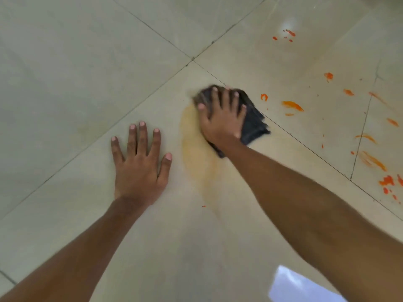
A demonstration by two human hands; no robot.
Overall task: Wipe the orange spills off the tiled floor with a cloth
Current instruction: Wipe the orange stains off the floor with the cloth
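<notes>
The job looks early: the right hand (221,118), fingers spread wide, presses the dark cloth (254,122) on the floor (65,83) at centre, the left hand (139,166) splayed flat at 8 o'clock, a pale smear (193,149) between them, orange spills (292,105) unwiped toward 3 o'clock.

The left hand (139,171) lies flat on the floor (65,73), left of the right hand (222,118), which rests on the cloth (254,124). A smear (196,153) lies between the hands; spills (292,105) lie scattered right of the cloth.
</notes>
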